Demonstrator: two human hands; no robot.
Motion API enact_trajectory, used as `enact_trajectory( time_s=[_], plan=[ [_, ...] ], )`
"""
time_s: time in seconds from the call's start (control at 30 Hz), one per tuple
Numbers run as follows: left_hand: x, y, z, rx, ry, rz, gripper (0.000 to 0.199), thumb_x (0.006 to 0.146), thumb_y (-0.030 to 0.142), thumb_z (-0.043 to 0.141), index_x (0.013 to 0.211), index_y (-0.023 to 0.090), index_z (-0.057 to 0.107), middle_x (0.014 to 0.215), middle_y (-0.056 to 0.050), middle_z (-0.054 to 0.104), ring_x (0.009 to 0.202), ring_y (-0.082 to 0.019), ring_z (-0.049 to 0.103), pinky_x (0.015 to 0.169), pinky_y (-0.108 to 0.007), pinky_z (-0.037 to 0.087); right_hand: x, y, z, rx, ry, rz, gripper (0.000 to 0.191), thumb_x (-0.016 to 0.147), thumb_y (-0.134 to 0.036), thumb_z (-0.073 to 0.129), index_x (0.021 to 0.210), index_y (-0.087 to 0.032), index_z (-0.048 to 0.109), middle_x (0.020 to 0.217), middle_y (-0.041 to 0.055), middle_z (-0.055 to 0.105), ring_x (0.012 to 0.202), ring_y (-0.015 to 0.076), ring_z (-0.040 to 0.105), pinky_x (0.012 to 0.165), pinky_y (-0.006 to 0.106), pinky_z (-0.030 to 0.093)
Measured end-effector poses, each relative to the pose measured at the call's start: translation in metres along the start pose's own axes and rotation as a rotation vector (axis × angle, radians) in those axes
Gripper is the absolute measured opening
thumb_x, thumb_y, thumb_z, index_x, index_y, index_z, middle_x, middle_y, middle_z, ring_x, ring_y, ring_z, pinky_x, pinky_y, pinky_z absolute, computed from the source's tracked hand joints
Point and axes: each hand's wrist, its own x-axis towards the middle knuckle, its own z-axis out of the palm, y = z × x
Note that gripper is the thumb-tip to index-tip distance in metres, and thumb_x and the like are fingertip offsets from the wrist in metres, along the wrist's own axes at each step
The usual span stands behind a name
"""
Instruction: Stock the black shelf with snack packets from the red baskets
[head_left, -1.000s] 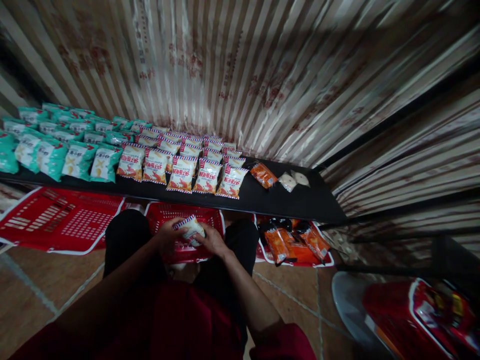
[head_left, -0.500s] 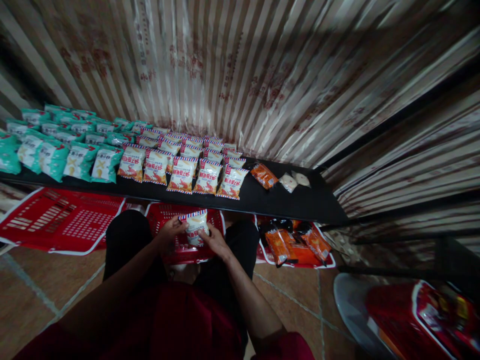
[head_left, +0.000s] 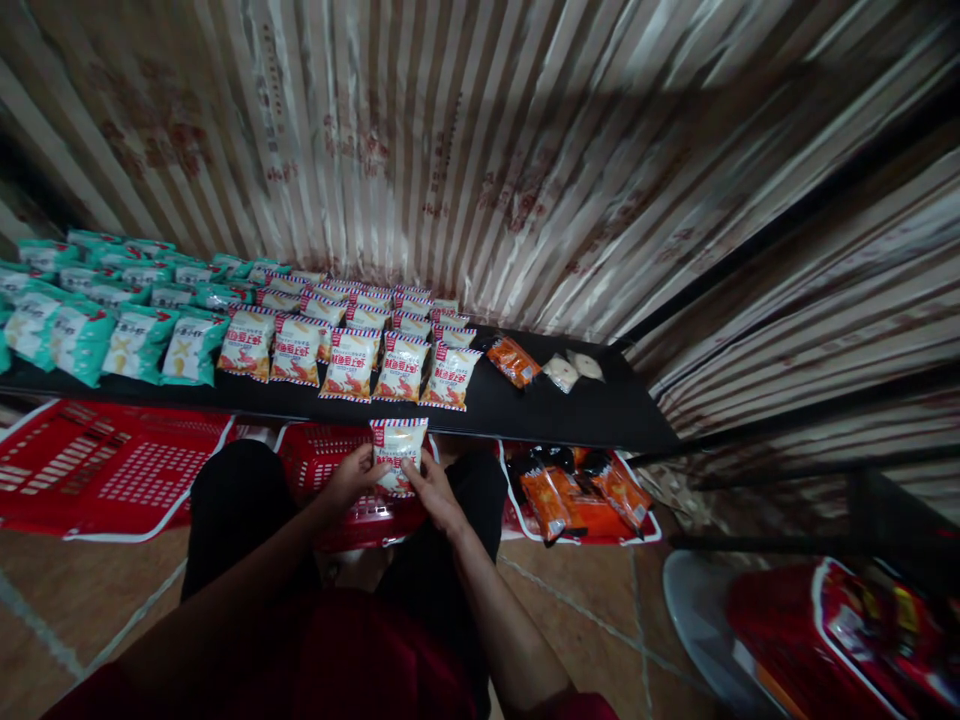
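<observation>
Between my two hands is a snack bag [head_left: 399, 440], white with red print and a striped top edge. My left hand [head_left: 354, 474] grips its left side, and my right hand [head_left: 435, 492] grips its right side with the thumb on the front. The bag is upright, just in front of the black shelf [head_left: 525, 412] and above a red basket [head_left: 304, 450]. Several matching snack bags [head_left: 402, 366] stand in rows on the shelf. To their left stand rows of teal and white bags [head_left: 131, 342].
An orange packet [head_left: 513, 361] and two small pale packets [head_left: 573, 368] lie at the shelf's right. Below are another red basket [head_left: 150, 470] and one holding orange packets [head_left: 551, 495]. A red container [head_left: 772, 610] stands at lower right. A striped curtain [head_left: 360, 130] hangs behind.
Both hands have raised the snack bag slightly and turned it more upright, nearer the shelf's front edge. The camera view has shifted a little; the bags on the shelf stay in place.
</observation>
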Motion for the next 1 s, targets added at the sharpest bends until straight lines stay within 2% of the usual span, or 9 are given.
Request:
enact_trajectory(
  time_s=[0.13,0.27,0.43,0.6,0.77,1.0],
  plan=[
    [0.011,0.004,0.01,0.027,-0.022,0.063,0.052,0.065,0.047,0.068,0.102,0.013,0.053,0.101,-0.011,0.068,0.09,-0.024,0.065,0.08,-0.038,0.051,-0.002,-0.01,-0.01,0.015,0.011,-0.057,0.054,0.073,-0.049,0.062,0.117,-0.021,0.051,0.11,0.0058,0.064,0.098,0.0205,0.061,0.089,0.036,0.048],
    [0.027,0.005,0.019,0.143,-0.025,0.11,0.048,0.068,0.045,0.065,0.103,0.013,0.054,0.096,-0.01,0.069,0.083,-0.022,0.066,0.075,-0.035,0.052,-0.001,-0.019,-0.024,0.005,0.003,-0.07,0.056,0.069,-0.045,0.068,0.117,-0.021,0.052,0.107,0.005,0.066,0.095,0.0218,0.063,0.088,0.038,0.049],
    [0.047,0.007,0.036,0.359,0.027,0.191,0.041,0.073,0.042,0.06,0.104,0.016,0.056,0.092,-0.007,0.07,0.079,-0.021,0.066,0.072,-0.033,0.053,0.004,-0.03,-0.044,-0.015,0.122,-0.097,0.049,0.066,-0.041,0.071,0.109,-0.019,0.057,0.101,0.0045,0.068,0.091,0.0223,0.063,0.083,0.038,0.05],
    [0.058,0.024,0.056,0.482,0.079,0.28,0.042,0.076,0.037,0.058,0.113,0.016,0.054,0.101,-0.009,0.066,0.086,-0.02,0.064,0.079,-0.034,0.052,0.012,-0.043,-0.062,-0.048,0.203,-0.125,0.045,0.065,-0.04,0.071,0.103,-0.019,0.06,0.099,0.0037,0.069,0.089,0.0221,0.063,0.084,0.038,0.049],
    [0.069,0.035,0.07,0.55,0.142,0.342,0.047,0.076,0.039,0.057,0.116,0.015,0.052,0.107,-0.011,0.06,0.086,-0.019,0.062,0.076,-0.034,0.054,0.028,-0.042,-0.079,-0.058,0.249,-0.174,0.048,0.066,-0.041,0.07,0.108,-0.02,0.059,0.101,0.0036,0.068,0.092,0.0226,0.062,0.085,0.039,0.048],
    [0.085,0.043,0.078,0.64,0.204,0.352,0.052,0.078,0.034,0.055,0.125,0.015,0.045,0.124,-0.014,0.051,0.094,-0.021,0.06,0.078,-0.035,0.053,0.051,-0.047,-0.094,-0.3,0.348,-0.307,0.05,0.069,-0.043,0.067,0.114,-0.022,0.059,0.121,0.0065,0.057,0.118,0.0251,0.047,0.099,0.04,0.038]
  ],
)
